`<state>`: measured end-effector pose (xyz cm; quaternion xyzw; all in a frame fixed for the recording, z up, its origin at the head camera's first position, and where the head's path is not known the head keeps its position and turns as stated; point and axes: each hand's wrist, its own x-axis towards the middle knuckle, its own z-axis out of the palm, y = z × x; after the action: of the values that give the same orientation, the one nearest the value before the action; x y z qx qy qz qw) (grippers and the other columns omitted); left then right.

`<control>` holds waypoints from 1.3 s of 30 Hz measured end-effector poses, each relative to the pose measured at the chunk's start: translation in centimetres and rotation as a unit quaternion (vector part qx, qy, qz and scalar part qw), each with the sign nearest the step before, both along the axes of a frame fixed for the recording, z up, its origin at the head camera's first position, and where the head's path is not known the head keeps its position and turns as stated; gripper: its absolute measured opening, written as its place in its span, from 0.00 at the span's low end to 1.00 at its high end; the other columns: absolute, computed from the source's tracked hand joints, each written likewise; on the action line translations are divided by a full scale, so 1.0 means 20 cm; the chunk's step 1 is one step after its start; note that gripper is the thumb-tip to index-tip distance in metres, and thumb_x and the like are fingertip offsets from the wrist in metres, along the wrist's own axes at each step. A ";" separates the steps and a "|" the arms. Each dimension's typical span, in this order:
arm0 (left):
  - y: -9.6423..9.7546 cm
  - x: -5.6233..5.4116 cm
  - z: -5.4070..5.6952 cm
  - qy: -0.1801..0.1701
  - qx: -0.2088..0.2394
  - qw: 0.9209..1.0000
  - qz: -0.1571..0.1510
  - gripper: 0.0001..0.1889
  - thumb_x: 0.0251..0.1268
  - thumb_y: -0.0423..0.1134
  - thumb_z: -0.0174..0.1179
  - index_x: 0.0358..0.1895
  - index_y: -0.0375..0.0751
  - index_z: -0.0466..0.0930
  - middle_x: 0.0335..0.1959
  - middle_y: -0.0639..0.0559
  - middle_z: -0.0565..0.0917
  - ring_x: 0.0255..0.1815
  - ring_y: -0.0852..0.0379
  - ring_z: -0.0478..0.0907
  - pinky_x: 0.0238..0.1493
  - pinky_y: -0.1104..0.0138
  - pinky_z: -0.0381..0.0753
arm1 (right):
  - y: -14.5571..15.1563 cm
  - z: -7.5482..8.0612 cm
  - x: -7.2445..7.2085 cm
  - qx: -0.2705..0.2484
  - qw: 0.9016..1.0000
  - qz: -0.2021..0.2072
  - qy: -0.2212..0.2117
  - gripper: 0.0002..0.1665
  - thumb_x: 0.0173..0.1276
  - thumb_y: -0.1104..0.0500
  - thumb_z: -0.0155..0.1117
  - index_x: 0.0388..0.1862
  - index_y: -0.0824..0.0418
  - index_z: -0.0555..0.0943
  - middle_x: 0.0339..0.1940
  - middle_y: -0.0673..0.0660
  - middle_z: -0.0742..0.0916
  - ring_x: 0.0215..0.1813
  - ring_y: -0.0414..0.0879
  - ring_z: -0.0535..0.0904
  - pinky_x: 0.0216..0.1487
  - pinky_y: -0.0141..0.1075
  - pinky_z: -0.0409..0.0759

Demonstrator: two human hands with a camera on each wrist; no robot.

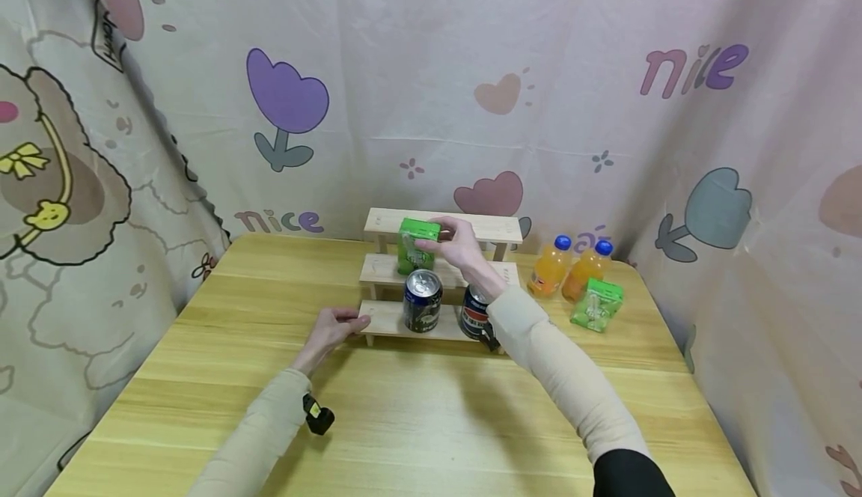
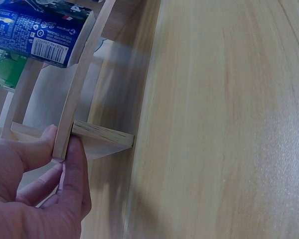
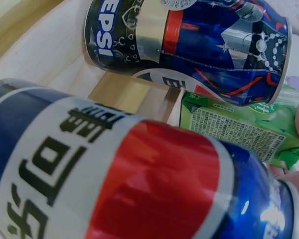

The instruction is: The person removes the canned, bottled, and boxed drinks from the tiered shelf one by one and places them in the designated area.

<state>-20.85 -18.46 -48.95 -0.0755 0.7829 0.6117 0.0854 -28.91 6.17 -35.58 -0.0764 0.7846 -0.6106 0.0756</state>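
A three-tier wooden shelf rack stands toward the back of the table. My left hand pinches the left end of its lowest board, thumb on top and fingers beneath in the left wrist view. With my right hand I grip a green drink carton at the left part of the middle tier. On the lowest tier stand two Pepsi cans, a dark blue one in front of the carton and another partly hidden behind my right forearm. Both cans loom close in the right wrist view.
To the right of the rack, two orange drink bottles with blue caps stand on the wooden table. A second green carton sits in front of them. A printed curtain hangs behind the table and along its sides.
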 end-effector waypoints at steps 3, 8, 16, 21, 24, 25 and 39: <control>0.00 0.00 -0.01 -0.003 -0.001 1.000 -0.001 0.22 0.69 0.34 0.64 0.57 0.17 0.76 0.49 0.30 0.86 0.35 0.64 0.83 0.43 0.70 0.86 | 0.02 0.00 0.01 -0.008 1.000 -0.001 0.006 0.28 0.63 0.64 0.73 0.62 0.62 0.79 0.57 0.64 0.85 0.55 0.51 0.82 0.54 0.36 0.82; 0.01 0.00 -0.02 0.001 0.010 1.000 -0.005 0.21 0.69 0.33 0.63 0.56 0.16 0.75 0.46 0.32 0.87 0.34 0.64 0.83 0.42 0.70 0.86 | 0.07 0.00 0.04 -0.033 0.999 -0.014 0.013 0.28 0.63 0.63 0.74 0.62 0.61 0.79 0.56 0.62 0.86 0.53 0.48 0.82 0.56 0.37 0.82; 0.00 0.00 -0.02 0.004 0.001 1.000 -0.009 0.21 0.70 0.34 0.63 0.56 0.17 0.76 0.46 0.32 0.87 0.34 0.64 0.83 0.43 0.69 0.86 | 0.16 0.02 0.08 -0.077 0.996 -0.028 0.033 0.29 0.63 0.66 0.73 0.64 0.63 0.78 0.50 0.56 0.86 0.47 0.41 0.82 0.53 0.33 0.83; 0.00 0.00 -0.02 -0.001 -0.011 1.000 -0.007 0.21 0.70 0.36 0.63 0.56 0.19 0.77 0.49 0.30 0.85 0.35 0.62 0.83 0.46 0.65 0.86 | 0.24 0.02 0.09 -0.104 0.991 -0.021 0.076 0.29 0.64 0.68 0.71 0.64 0.67 0.76 0.45 0.47 0.86 0.47 0.37 0.81 0.50 0.28 0.82; 0.00 0.00 -0.02 -0.002 -0.013 1.000 -0.007 0.22 0.70 0.36 0.63 0.57 0.19 0.76 0.51 0.28 0.84 0.36 0.61 0.83 0.47 0.64 0.86 | 0.29 0.01 0.09 -0.129 0.986 -0.016 0.101 0.28 0.64 0.70 0.69 0.64 0.70 0.75 0.43 0.41 0.86 0.47 0.36 0.81 0.51 0.27 0.81; 0.00 0.00 -0.01 -0.002 -0.013 1.000 -0.008 0.22 0.70 0.36 0.63 0.57 0.19 0.76 0.51 0.28 0.84 0.36 0.61 0.83 0.47 0.64 0.86 | 0.31 0.01 0.10 -0.135 0.985 -0.016 0.110 0.28 0.65 0.71 0.68 0.64 0.71 0.74 0.43 0.40 0.86 0.48 0.35 0.82 0.51 0.27 0.81; -0.01 0.00 -0.01 -0.008 -0.010 1.000 -0.002 0.22 0.70 0.36 0.64 0.58 0.19 0.76 0.49 0.30 0.85 0.35 0.62 0.82 0.47 0.65 0.86 | 0.53 -0.06 0.16 -0.157 0.960 -0.088 0.215 0.27 0.67 0.76 0.62 0.65 0.75 0.71 0.49 0.38 0.85 0.55 0.36 0.79 0.59 0.24 0.78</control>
<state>-20.84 -18.67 -49.25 -0.0803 0.7882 0.6032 0.0923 -25.78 16.81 -36.81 -0.1480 0.6803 -0.6993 -0.1619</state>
